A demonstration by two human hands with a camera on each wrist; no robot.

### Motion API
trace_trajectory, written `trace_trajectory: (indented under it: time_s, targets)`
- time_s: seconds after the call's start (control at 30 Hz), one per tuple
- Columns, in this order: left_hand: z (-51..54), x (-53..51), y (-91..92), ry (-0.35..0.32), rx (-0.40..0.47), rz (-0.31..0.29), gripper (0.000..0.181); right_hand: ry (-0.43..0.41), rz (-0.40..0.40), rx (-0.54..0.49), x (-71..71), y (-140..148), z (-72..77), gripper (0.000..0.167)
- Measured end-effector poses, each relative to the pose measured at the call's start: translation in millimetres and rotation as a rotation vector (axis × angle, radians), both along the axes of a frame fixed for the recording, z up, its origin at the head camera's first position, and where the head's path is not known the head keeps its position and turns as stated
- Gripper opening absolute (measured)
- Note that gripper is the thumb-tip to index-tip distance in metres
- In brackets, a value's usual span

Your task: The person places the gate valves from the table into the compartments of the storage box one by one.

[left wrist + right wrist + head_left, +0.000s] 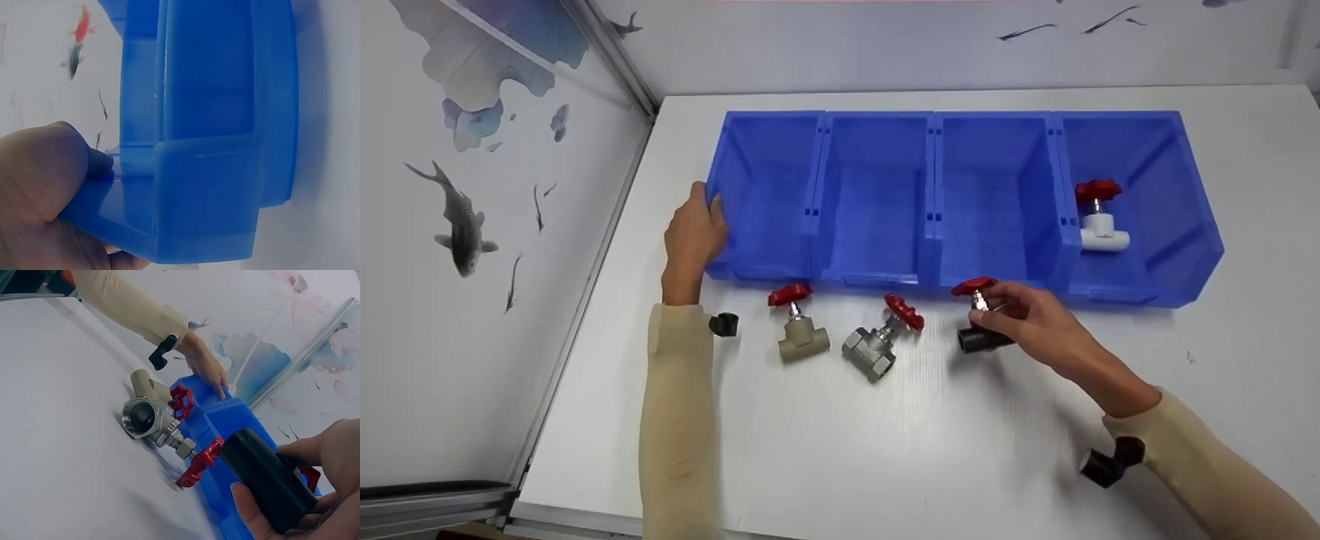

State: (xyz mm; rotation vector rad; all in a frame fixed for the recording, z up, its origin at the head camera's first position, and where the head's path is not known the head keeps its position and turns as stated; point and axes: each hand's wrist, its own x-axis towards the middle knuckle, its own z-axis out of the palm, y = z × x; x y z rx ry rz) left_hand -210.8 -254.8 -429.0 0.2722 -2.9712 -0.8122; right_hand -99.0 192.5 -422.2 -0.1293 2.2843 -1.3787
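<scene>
My right hand (1039,326) holds a black valve (981,340) with a red handwheel just in front of the third blue bin. In the right wrist view, fingers and thumb pinch its black pipe body (264,475). My left hand (694,229) grips the side wall of the leftmost blue bin (761,274), thumb over the rim; the left wrist view shows that wall (90,205) between thumb and fingers. On the table between the hands lie a beige valve (801,336) and a silver metal valve (874,349), both with red handwheels.
Several blue bins stand side by side in a row. A white valve (1101,225) with a red handwheel is inside the rightmost bin (1200,225). The white table (855,457) meets a printed wall panel (510,300) at the left and another behind.
</scene>
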Motion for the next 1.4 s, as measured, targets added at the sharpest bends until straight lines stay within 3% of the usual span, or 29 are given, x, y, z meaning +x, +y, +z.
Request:
trace_trajectory:
  time_s: [0.27, 0.67, 1.4]
  targets:
    - [-0.5, 1.6, -1.8, 0.028, 0.015, -0.02, 0.038, 0.002, -0.018, -0.006, -4.1, 2, 9.0, 0.049]
    - [0.8, 0.9, -1.4, -0.01, 0.023, -0.011, 0.04, 0.009, -0.041, -0.029, -14.5, 1, 15.7, 0.051]
    - [0.6, 1.5, -0.2, 0.009, 0.024, -0.01, 0.042, 0.029, -0.08, 0.008, -28.7, 1, 16.0, 0.055]
